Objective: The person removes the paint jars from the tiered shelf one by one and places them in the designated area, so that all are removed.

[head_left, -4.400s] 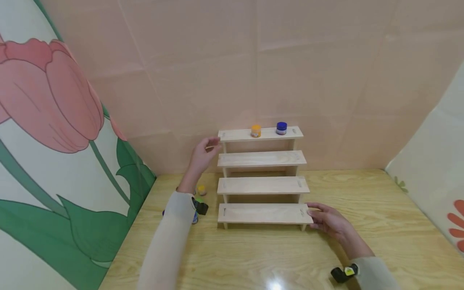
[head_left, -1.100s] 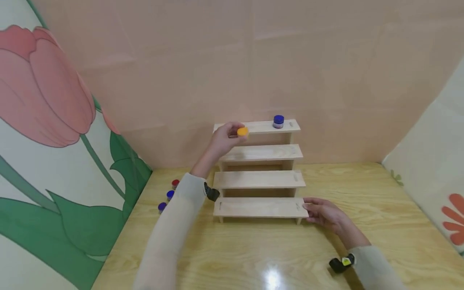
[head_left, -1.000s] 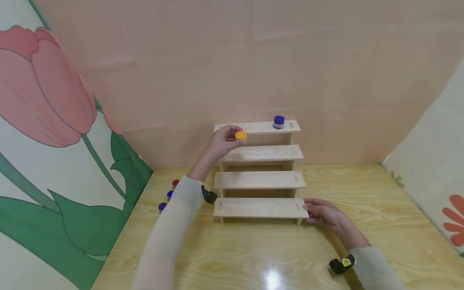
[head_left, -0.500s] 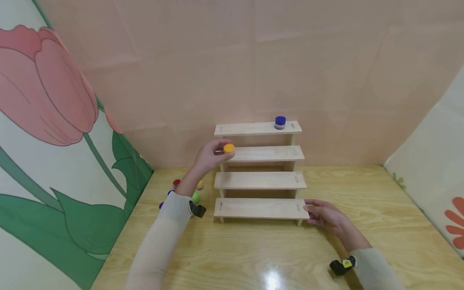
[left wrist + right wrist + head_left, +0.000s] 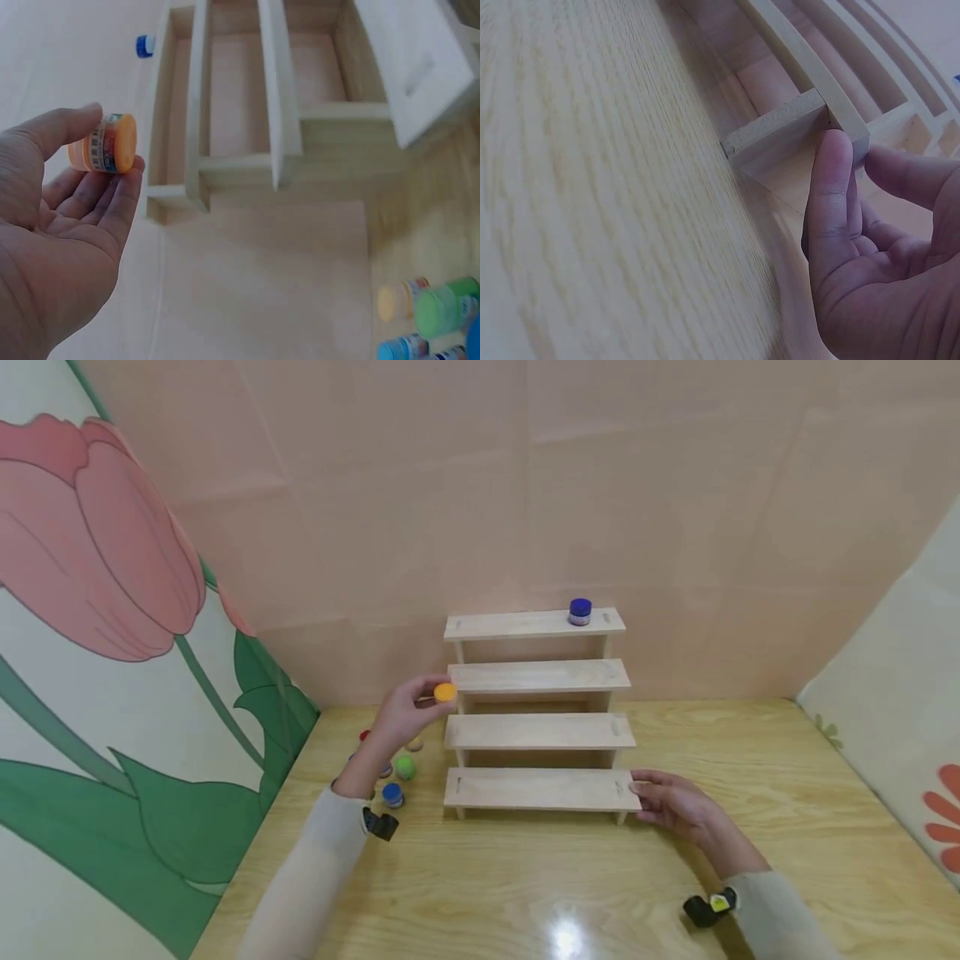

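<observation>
An orange-lidded paint jar (image 5: 112, 142) is pinched between the thumb and fingers of my left hand (image 5: 405, 714), in the air just left of the wooden stepped rack (image 5: 538, 732). In the left wrist view the jar lies on its side in the grip, its printed label showing. My right hand (image 5: 678, 810) grips the right end of the rack's lowest shelf, thumb on one face and fingers on the other, as the right wrist view (image 5: 885, 247) shows. One dark blue jar (image 5: 580, 612) stands on the top shelf, toward its right end.
Left of the rack, several more jars stand on the wooden table (image 5: 480, 893), among them a green jar (image 5: 405, 767), a blue jar (image 5: 393, 795) and a yellowish jar (image 5: 414, 743). My left forearm partly hides the group. A pink backdrop (image 5: 390, 527) rises behind the rack.
The orange jar has left the top shelf in my left hand, which has moved left and down past the rack's side. The right hand keeps its grip on the lowest shelf.
</observation>
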`<state>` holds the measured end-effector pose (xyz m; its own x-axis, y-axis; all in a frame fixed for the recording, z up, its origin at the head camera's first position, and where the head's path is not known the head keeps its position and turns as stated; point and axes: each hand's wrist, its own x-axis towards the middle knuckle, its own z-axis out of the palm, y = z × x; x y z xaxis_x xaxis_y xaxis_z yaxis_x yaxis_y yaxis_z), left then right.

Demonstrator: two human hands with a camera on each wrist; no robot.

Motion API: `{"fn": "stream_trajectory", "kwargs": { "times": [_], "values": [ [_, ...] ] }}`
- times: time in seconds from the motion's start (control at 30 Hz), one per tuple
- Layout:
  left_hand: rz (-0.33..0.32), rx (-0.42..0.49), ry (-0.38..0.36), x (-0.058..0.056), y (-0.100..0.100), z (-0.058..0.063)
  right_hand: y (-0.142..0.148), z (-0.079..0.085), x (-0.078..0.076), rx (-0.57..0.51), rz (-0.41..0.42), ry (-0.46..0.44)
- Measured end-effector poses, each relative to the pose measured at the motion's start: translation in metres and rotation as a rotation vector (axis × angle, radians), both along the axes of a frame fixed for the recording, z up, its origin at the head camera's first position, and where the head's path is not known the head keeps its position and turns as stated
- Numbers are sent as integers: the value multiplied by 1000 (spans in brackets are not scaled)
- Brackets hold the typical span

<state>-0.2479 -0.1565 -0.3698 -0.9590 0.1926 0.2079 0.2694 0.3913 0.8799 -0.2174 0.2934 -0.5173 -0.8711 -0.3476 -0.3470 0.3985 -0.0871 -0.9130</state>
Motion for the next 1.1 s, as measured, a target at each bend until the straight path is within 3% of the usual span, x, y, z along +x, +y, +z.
{"fn": "stream_trajectory", "kwargs": {
  "times": [0.63, 1.1],
  "values": [
    [38, -40, -108, 31, -39, -33, 0, -3, 2, -16, 21, 29],
    [-23, 11, -120, 43, -63, -63, 1, -3, 0, -26, 28, 24]
  ]
}}
